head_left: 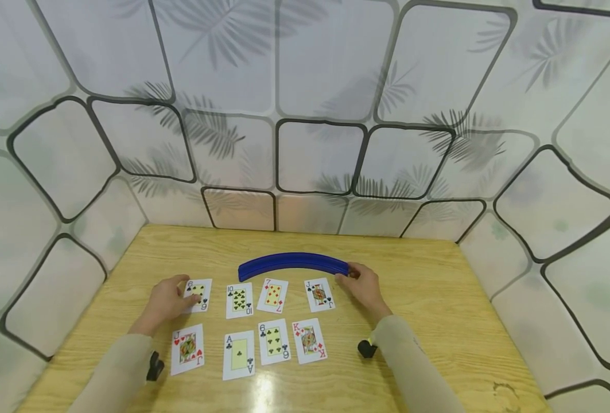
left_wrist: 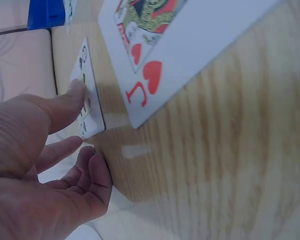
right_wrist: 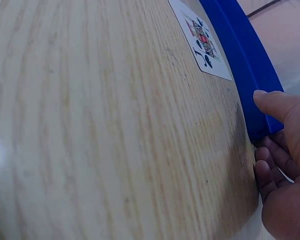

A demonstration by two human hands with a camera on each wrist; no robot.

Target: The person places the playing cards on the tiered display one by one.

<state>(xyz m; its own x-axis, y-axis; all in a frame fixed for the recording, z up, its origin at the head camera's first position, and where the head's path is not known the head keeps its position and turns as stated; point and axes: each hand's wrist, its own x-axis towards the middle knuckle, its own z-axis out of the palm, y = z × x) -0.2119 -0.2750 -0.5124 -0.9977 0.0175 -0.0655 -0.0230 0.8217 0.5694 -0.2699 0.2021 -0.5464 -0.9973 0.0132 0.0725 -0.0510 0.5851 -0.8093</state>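
Note:
In the head view, my left hand [head_left: 164, 301] is at a black six playing card [head_left: 201, 287] on the left of the table. The left wrist view shows the thumb on the card's face and the index fingertip at its edge, the other fingers curled. My right hand [head_left: 362, 285] grips the right end of a curved blue playing card holder [head_left: 291, 261]. Its thumb [right_wrist: 265, 102] lies on the holder, with the fingers at the holder's end. A jack of clubs [head_left: 319, 294] lies face up left of this hand.
Face-up cards lie in two rows on the wooden table [head_left: 418, 269]: ten of clubs [head_left: 239, 300] and seven of diamonds [head_left: 272, 295] behind; jack of hearts [head_left: 187, 349], ace [head_left: 239, 355], six of clubs [head_left: 274, 342] and king of diamonds [head_left: 309, 341] in front. Patterned walls [head_left: 320, 155] surround the table.

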